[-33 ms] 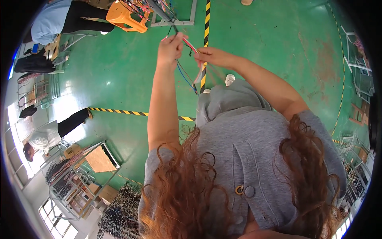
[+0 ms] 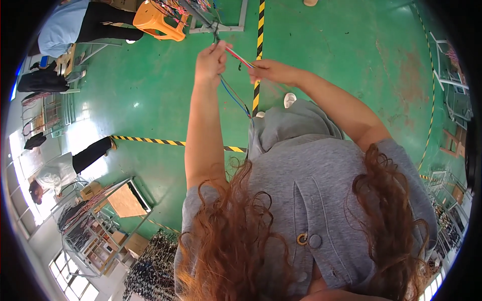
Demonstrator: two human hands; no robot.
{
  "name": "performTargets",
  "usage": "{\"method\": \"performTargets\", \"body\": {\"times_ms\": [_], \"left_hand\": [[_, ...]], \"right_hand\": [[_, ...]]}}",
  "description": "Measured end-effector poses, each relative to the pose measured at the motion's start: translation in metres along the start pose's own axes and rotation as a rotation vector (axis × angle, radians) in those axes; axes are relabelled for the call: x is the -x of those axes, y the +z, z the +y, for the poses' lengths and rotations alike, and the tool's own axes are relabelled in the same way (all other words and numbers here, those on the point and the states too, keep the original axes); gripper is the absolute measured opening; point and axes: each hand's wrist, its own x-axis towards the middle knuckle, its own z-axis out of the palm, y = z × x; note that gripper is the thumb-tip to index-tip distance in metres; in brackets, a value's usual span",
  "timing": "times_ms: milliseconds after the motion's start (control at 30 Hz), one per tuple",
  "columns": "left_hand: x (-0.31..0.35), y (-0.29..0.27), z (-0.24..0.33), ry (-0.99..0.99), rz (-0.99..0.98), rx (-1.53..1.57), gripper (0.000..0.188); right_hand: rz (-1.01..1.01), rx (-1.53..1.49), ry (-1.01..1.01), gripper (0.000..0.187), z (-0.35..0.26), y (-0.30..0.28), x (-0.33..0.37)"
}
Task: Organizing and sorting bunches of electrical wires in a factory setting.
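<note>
My left hand (image 2: 211,62) is closed in a fist around a bundle of thin wires. From it a stretch of red, white and other coloured wires (image 2: 239,57) runs taut toward my right hand (image 2: 271,71), whose fingers pinch the other end. Below my left hand hang loose blue and brown wires (image 2: 234,95), reaching down beside my grey trousers. Beyond the left fist, a dark part of the bundle (image 2: 216,35) leads up to a grey metal frame (image 2: 198,15). The wire ends inside both hands are hidden.
An orange plastic stool (image 2: 159,22) with wires near it stands at the far left. One person in a blue top (image 2: 65,27) is beside it; another in white (image 2: 55,173) is lower left. Yellow-black tape (image 2: 260,35) marks the green floor. A rack with a board (image 2: 128,200) stands lower left.
My left hand has shifted slightly left, and my right hand slightly right, widening the span of wires between them. A pale strip under my right hand no longer shows.
</note>
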Motion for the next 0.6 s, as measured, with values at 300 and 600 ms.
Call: {"method": "performTargets", "body": {"times_ms": [300, 600], "left_hand": [[-0.021, -0.035, 0.007, -0.063, 0.169, 0.076, 0.022], [-0.037, -0.029, 0.001, -0.067, 0.268, 0.163, 0.022]], "right_hand": [[-0.387, -0.592, 0.321, 0.035, 0.006, -0.022, 0.03], [-0.463, -0.727, 0.337, 0.038, -0.007, -0.021, 0.044]]}}
